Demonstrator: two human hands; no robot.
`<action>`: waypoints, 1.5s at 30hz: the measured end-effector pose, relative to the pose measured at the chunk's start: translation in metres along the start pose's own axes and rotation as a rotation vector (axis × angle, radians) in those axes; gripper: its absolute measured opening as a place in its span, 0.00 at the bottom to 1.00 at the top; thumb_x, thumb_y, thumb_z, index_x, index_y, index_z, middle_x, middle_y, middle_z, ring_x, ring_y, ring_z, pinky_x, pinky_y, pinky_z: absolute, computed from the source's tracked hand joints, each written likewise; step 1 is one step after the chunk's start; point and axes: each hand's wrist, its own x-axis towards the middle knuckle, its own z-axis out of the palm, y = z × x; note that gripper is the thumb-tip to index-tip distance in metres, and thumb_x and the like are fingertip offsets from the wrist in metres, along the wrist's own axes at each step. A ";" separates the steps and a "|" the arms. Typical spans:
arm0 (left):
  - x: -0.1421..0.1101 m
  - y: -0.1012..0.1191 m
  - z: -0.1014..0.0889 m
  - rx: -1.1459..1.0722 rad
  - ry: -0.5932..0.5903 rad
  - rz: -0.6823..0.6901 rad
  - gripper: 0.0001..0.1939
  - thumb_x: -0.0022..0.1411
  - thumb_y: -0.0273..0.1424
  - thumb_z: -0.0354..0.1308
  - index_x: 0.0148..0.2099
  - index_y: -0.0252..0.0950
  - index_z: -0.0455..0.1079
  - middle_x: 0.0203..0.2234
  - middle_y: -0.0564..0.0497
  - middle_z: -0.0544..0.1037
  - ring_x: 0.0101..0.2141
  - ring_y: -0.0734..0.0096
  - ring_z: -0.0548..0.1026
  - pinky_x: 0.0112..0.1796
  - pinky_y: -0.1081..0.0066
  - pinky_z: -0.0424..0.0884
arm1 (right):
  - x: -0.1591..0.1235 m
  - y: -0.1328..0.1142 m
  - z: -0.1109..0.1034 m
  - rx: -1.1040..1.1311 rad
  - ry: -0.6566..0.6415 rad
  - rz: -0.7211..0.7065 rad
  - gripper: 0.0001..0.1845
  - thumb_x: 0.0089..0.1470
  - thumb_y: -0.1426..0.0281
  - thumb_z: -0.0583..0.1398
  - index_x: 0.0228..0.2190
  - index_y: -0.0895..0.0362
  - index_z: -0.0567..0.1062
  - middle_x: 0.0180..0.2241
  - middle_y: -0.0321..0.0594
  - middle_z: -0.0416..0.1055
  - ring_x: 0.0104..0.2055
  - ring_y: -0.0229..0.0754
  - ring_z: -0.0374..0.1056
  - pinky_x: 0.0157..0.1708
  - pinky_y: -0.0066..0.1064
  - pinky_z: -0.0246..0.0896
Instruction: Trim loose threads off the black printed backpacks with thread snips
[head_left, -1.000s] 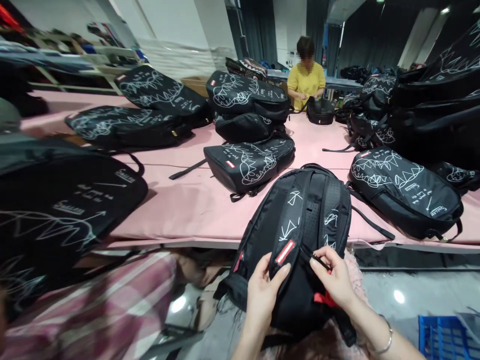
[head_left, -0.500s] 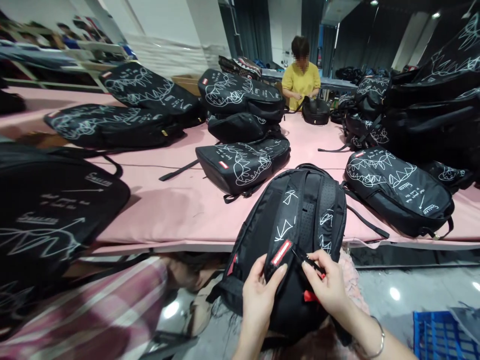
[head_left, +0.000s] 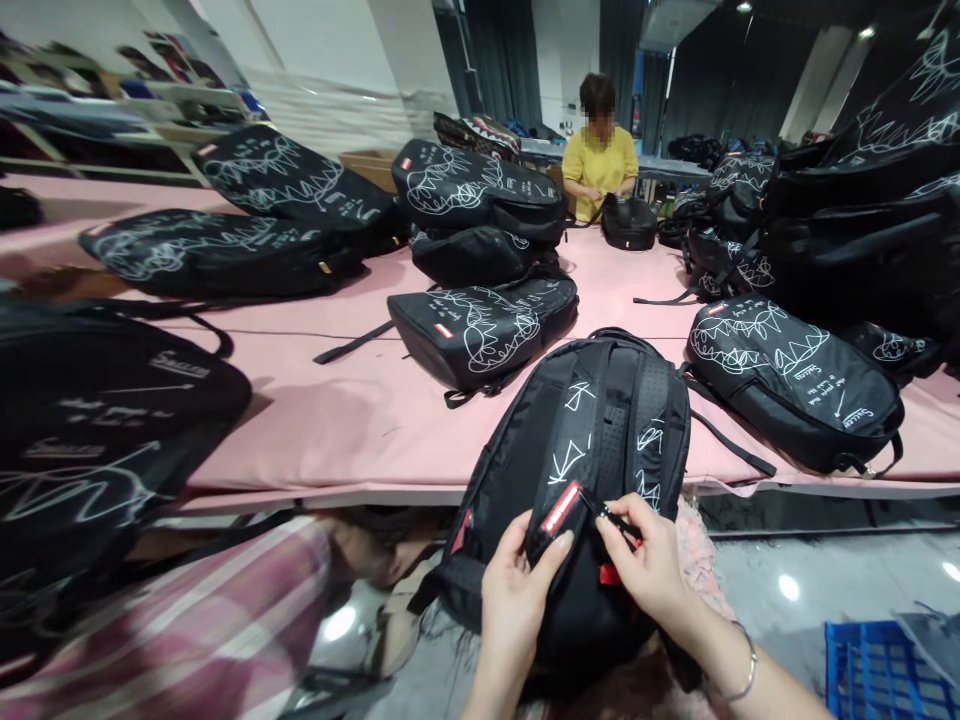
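Note:
A black backpack [head_left: 510, 450] leans against the table edge, its back panel and shoulder straps facing me. My left hand [head_left: 521, 585] pinches the lower end of one shoulder strap [head_left: 568, 455], thumb just below its red label [head_left: 561, 508]. In my right hand [head_left: 645, 560] is a small dark tool with a narrow tip [head_left: 592, 503], which looks like thread snips; its kind is partly hidden by my fingers. The tip is at the strap's edge beside the label. A red tab [head_left: 610, 574] shows below my right fingers.
Several black backpacks with white scribble prints lie on the pink table [head_left: 300, 410], including one on the right [head_left: 795, 385]. A co-worker in yellow [head_left: 600, 165] handles a bag at the far end. At left is a person's plaid sleeve [head_left: 247, 610]; a blue crate [head_left: 870, 670] stands lower right.
The view has shifted very slightly. My right hand and the tool have moved a little to the left, closer to the label; my left hand keeps its pinch on the strap.

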 end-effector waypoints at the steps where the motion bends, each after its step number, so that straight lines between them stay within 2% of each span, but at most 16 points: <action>1: 0.000 -0.001 0.000 0.002 0.000 0.000 0.28 0.40 0.35 0.66 0.45 0.33 0.66 0.40 0.45 0.74 0.45 0.58 0.70 0.48 0.62 0.64 | 0.001 0.001 0.000 -0.002 0.006 -0.005 0.07 0.53 0.66 0.55 0.30 0.57 0.70 0.23 0.34 0.68 0.23 0.34 0.64 0.22 0.23 0.58; 11: -0.001 -0.001 -0.001 -0.001 0.004 -0.010 0.30 0.40 0.36 0.67 0.46 0.32 0.66 0.40 0.44 0.75 0.45 0.57 0.70 0.47 0.63 0.65 | 0.001 0.005 -0.003 0.010 -0.016 0.013 0.09 0.53 0.65 0.55 0.30 0.58 0.69 0.19 0.31 0.64 0.20 0.32 0.59 0.19 0.23 0.53; 19: -0.005 0.002 -0.002 -0.013 -0.056 0.047 0.24 0.43 0.37 0.65 0.43 0.35 0.67 0.37 0.48 0.76 0.42 0.60 0.72 0.45 0.65 0.67 | 0.004 -0.002 -0.005 0.007 -0.037 0.017 0.08 0.53 0.65 0.55 0.30 0.57 0.69 0.21 0.33 0.66 0.22 0.33 0.61 0.21 0.24 0.56; 30: -0.008 0.004 -0.002 -0.005 -0.077 0.053 0.23 0.43 0.36 0.65 0.43 0.34 0.67 0.37 0.46 0.77 0.41 0.59 0.73 0.43 0.65 0.68 | 0.011 -0.008 -0.007 -0.007 -0.054 -0.012 0.08 0.53 0.66 0.55 0.28 0.57 0.69 0.22 0.34 0.67 0.24 0.35 0.62 0.24 0.24 0.57; 34: -0.008 0.007 -0.005 -0.036 -0.092 0.030 0.23 0.44 0.36 0.65 0.43 0.34 0.67 0.37 0.45 0.77 0.41 0.58 0.73 0.43 0.64 0.69 | 0.020 -0.002 -0.011 0.059 -0.066 0.032 0.09 0.51 0.65 0.57 0.26 0.58 0.70 0.21 0.33 0.66 0.22 0.34 0.61 0.23 0.24 0.56; 39: -0.007 0.014 -0.012 -0.044 -0.093 -0.005 0.25 0.43 0.36 0.65 0.44 0.34 0.68 0.38 0.45 0.77 0.43 0.57 0.73 0.43 0.64 0.69 | 0.053 -0.001 -0.033 0.138 -0.291 0.028 0.11 0.46 0.65 0.61 0.33 0.57 0.74 0.30 0.37 0.71 0.30 0.37 0.66 0.28 0.26 0.61; 41: -0.006 0.015 -0.014 -0.044 -0.100 -0.016 0.25 0.43 0.36 0.65 0.45 0.35 0.67 0.39 0.46 0.76 0.44 0.58 0.72 0.44 0.64 0.68 | 0.069 -0.004 -0.043 0.121 -0.381 0.007 0.13 0.45 0.66 0.62 0.35 0.57 0.73 0.29 0.36 0.71 0.28 0.36 0.65 0.26 0.26 0.60; 45: -0.005 0.013 -0.014 -0.063 -0.092 -0.006 0.24 0.42 0.35 0.65 0.44 0.36 0.69 0.39 0.47 0.77 0.43 0.59 0.72 0.46 0.64 0.67 | 0.100 -0.011 -0.054 0.062 -0.538 -0.051 0.11 0.42 0.66 0.64 0.28 0.59 0.72 0.26 0.34 0.70 0.26 0.34 0.64 0.26 0.25 0.60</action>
